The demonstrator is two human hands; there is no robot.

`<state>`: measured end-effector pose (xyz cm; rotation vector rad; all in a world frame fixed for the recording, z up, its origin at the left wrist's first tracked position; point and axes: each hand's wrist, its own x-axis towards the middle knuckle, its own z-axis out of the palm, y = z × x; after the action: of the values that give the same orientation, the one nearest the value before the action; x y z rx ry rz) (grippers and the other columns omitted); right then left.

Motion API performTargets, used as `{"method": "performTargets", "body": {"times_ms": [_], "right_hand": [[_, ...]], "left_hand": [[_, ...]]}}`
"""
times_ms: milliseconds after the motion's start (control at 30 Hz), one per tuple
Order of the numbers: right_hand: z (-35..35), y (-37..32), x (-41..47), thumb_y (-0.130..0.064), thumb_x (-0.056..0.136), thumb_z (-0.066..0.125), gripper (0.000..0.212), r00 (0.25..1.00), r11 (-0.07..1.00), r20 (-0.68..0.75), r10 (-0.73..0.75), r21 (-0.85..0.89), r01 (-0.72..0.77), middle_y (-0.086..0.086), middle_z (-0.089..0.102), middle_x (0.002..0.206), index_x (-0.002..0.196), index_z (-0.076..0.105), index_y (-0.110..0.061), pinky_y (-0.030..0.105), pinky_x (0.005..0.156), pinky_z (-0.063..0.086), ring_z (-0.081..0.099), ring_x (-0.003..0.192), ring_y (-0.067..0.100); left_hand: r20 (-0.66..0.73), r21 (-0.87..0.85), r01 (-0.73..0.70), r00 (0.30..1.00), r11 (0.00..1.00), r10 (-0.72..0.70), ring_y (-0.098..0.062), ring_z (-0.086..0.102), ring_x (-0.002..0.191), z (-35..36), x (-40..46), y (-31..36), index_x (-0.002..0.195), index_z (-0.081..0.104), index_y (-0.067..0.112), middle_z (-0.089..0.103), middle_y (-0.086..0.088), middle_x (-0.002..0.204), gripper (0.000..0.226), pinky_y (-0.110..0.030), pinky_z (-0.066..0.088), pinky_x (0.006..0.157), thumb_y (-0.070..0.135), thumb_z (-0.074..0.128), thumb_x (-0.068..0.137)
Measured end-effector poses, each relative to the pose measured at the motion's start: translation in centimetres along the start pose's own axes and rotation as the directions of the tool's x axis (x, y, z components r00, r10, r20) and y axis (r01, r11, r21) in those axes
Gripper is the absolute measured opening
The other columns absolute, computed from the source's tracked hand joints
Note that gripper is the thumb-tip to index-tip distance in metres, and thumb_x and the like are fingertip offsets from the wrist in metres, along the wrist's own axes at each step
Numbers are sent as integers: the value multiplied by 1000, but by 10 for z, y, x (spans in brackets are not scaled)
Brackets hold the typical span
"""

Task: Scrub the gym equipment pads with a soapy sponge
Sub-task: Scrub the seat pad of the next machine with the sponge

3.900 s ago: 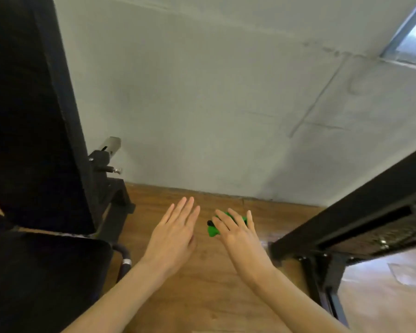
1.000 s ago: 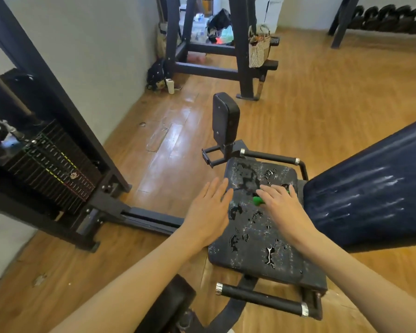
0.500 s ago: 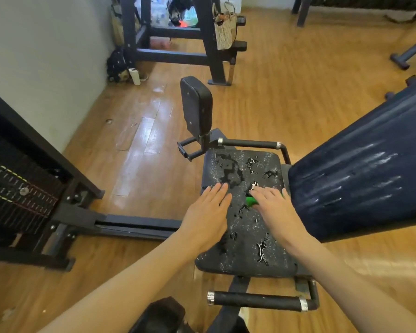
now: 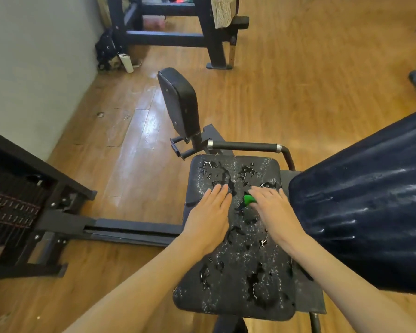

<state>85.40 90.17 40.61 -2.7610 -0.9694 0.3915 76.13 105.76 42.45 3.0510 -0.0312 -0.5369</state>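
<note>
A cracked, soap-flecked black seat pad lies below me in the head view. My left hand rests flat on its left part, fingers straight. My right hand presses a green sponge onto the pad's upper middle; only the sponge's left end shows from under the fingers, which lie mostly straight over it. A wet dark-blue back pad slopes up on the right. A small upright black pad stands beyond the seat.
A handle bar runs along the seat's far edge. A weight stack and its frame rail sit left on the wooden floor. A dark rack, a bag and a bottle stand by the grey wall.
My view swung from the wall down to the seat pad. Over the last second both hands stayed on the pad and the right hand kept the sponge pressed on it.
</note>
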Motion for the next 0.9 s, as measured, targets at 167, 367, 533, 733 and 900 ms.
{"method": "performTargets", "body": {"times_ms": [167, 367, 533, 733, 900], "right_hand": [[13, 22, 39, -17, 92, 62, 29, 993, 998, -111, 34, 62, -27, 5, 64, 124, 121, 62, -12, 41, 106, 39, 59, 116, 26], [37, 51, 95, -17, 100, 50, 41, 976, 975, -142, 163, 175, -137, 6, 45, 147, 140, 48, -11, 34, 118, 21, 35, 141, 22], [56, 68, 131, -11, 99, 51, 37, 947, 952, -220, 232, 251, -174, 7, 47, 145, 136, 52, -8, 40, 114, 28, 33, 141, 27], [93, 87, 147, -6, 92, 61, 42, 933, 974, -300, 201, 163, -158, 11, 49, 143, 134, 54, -4, 48, 115, 29, 39, 138, 33], [112, 87, 150, -41, 99, 44, 61, 933, 973, -276, 229, 65, -220, 9, 29, 156, 148, 34, -7, 45, 118, 17, 22, 146, 28]], "left_hand": [[39, -39, 13, 999, 999, -11, -25, -12, 152, 15, 55, -2, 157, -4, 8, -12, -10, 165, 60, -36, -9, 121, 29, 24, 108], [42, -119, 46, 998, 992, -41, -23, -9, 153, 41, 100, -10, 157, -1, 8, -10, -9, 166, 59, -36, -6, 122, 29, 24, 108], [-17, -153, 23, 1000, 988, -26, -20, -10, 152, 66, 136, -22, 158, -3, 10, -12, -7, 165, 58, -33, -8, 122, 29, 21, 109], [-161, -286, 67, 980, 956, -117, -20, -5, 153, 90, 170, -30, 158, 2, 11, -7, -6, 166, 57, -30, -8, 122, 29, 24, 108], [-186, -300, 102, 969, 948, -163, -20, 0, 153, 104, 180, -39, 158, 6, 10, -2, -7, 166, 56, -29, -9, 120, 28, 22, 108]]}}
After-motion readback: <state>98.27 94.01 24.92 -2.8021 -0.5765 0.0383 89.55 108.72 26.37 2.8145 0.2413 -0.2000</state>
